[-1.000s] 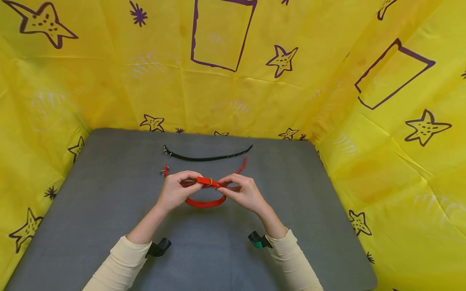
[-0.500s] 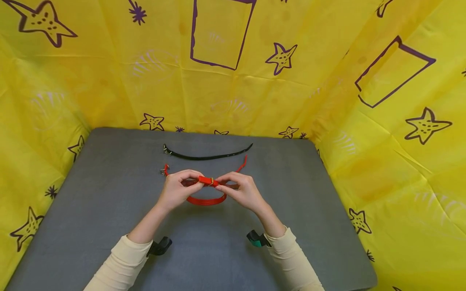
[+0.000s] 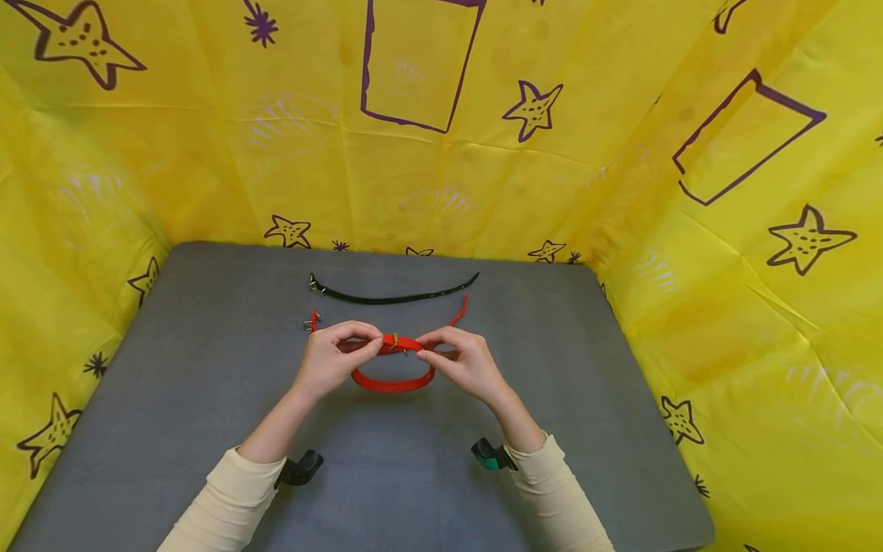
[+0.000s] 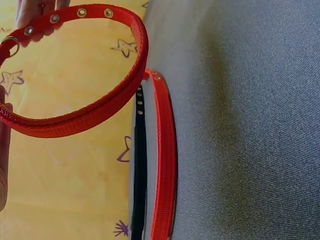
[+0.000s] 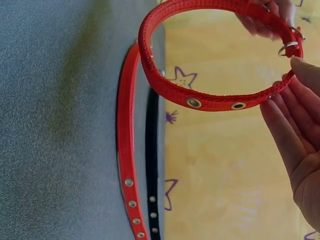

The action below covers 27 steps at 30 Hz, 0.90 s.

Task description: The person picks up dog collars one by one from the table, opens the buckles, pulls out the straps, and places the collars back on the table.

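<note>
A red collar [image 3: 393, 386], buckled into a loop, hangs between my two hands above the table. My left hand [image 3: 334, 359] pinches it just left of the metal buckle [image 3: 392, 340], between thumb and fingertips. On the other side, my right hand [image 3: 465, 364] pinches the strap between thumb and forefinger. The right wrist view shows metal eyelets along the collar [image 5: 215, 102] and a D-ring [image 5: 288, 48] beside the thumb of the right hand [image 5: 305, 140]. In the left wrist view the loop of the collar [image 4: 95, 112] stands clear of the table.
Behind the hands a second red collar [image 4: 166, 150] lies unbuckled on the grey table [image 3: 172, 383], partly hidden by the hands in the head view. Farther back lies a black collar [image 3: 393, 300], stretched out with its buckle leftward. Yellow patterned cloth [image 3: 303, 169] surrounds the table.
My left fingers have moved from the red strap end to just left of the buckle. The right hand has slid slightly right along the strap. The two lying collars stay put.
</note>
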Each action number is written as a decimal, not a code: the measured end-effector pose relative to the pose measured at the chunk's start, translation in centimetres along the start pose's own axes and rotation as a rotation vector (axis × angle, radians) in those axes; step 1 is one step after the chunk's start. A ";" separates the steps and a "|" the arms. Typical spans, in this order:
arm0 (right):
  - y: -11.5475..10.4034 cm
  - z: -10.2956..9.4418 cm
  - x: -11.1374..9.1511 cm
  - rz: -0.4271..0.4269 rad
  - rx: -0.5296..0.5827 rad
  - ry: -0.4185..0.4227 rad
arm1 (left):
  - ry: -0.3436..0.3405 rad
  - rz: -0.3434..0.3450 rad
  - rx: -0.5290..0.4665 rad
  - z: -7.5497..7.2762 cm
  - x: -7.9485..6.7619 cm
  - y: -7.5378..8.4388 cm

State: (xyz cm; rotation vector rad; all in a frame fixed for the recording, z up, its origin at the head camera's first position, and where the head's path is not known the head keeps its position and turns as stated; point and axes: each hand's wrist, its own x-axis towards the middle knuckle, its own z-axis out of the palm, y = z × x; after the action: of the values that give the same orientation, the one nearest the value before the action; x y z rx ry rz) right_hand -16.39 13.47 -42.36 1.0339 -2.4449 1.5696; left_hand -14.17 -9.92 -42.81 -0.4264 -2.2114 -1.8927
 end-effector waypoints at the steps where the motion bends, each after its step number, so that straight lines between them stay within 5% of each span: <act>1: -0.3 -0.1 0.0 0.006 -0.001 0.000 | 0.000 0.000 0.001 0.0 0.0 0.1; 13: -0.2 0.1 -0.2 0.037 -0.017 0.036 | 0.013 -0.045 0.044 -0.3 0.0 -0.5; 18: -0.2 0.1 -0.2 0.047 -0.012 0.035 | -0.025 -0.086 0.086 -0.6 0.1 -2.8; 27: -0.2 0.1 -0.2 0.073 -0.001 0.010 | -0.146 -0.103 0.164 -1.1 0.3 -3.0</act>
State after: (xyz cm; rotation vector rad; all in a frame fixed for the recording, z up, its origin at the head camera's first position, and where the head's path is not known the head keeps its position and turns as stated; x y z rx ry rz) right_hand -16.05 13.47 -42.30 0.9445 -2.5031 1.5906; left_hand -15.51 -11.44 -45.33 -0.4437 -2.5059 -1.7615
